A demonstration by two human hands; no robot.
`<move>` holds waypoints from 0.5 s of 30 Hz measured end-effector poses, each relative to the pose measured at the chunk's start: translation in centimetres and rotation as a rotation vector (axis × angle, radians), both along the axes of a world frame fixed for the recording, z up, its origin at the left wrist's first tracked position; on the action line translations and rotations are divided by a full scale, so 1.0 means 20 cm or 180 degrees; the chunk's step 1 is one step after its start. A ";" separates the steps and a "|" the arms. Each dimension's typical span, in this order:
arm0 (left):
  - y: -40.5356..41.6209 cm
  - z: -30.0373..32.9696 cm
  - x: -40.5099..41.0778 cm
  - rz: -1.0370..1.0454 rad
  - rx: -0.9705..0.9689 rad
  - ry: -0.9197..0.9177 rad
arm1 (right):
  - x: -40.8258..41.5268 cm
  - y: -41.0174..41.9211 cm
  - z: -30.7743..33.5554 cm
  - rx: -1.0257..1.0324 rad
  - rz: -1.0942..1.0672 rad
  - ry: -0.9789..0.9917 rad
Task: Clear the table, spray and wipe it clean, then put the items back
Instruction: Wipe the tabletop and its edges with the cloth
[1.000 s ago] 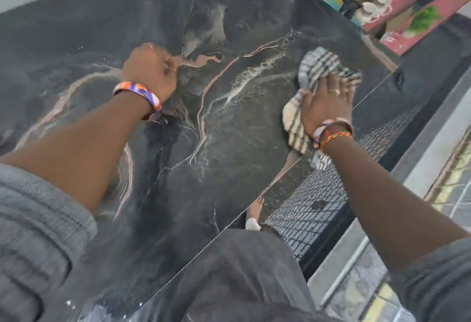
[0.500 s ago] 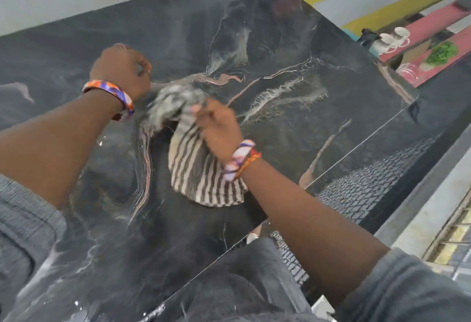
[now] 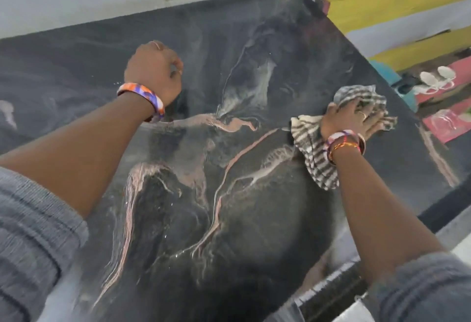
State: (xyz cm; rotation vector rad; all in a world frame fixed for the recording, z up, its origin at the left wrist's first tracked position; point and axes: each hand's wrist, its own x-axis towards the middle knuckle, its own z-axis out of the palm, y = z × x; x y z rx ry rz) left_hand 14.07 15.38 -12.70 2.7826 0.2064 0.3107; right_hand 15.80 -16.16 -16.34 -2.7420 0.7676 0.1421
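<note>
One cloth: the striped cloth [image 3: 316, 158] lies bunched on the desk [image 3: 229, 219] near its right edge, back from the middle where it was half a second ago.
Right hand: the right hand [image 3: 353, 119] presses the cloth flat with fingers spread, not gripping it.
Left hand: the left hand [image 3: 155, 72] braces on the desk as a loose fist holding nothing, about where it was before.
Desk: dark marbled top, droplets glinting near the front.
Beyond: white cups [image 3: 437, 78] sit on a red surface past the right edge.
Meaning: the strokes sweep side to side, so wiping is under way; the items are not yet returned.
</note>
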 end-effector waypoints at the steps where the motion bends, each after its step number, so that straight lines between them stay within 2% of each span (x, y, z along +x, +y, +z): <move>1: 0.03 -0.01 0.03 0.0090 -0.0025 0.0012 | 0.11 0.04 0.01 -0.0031 0.0170 -0.0030; 6: 0.23 -0.07 0.04 0.0519 0.0041 -0.0080 | 0.59 0.45 -0.01 -0.0431 0.1728 -0.0196; 10: 0.43 -0.08 -0.03 0.0977 0.0099 -0.0142 | 0.63 1.03 -0.04 -0.0262 0.3058 -0.0568; 13: 0.55 -0.08 -0.11 0.1286 0.0120 -0.0116 | 0.43 1.41 -0.04 0.0435 0.4201 -0.0768; 15: 0.61 -0.07 -0.15 0.1458 0.0140 -0.0105 | 0.28 1.55 0.00 0.1162 0.4734 -0.0558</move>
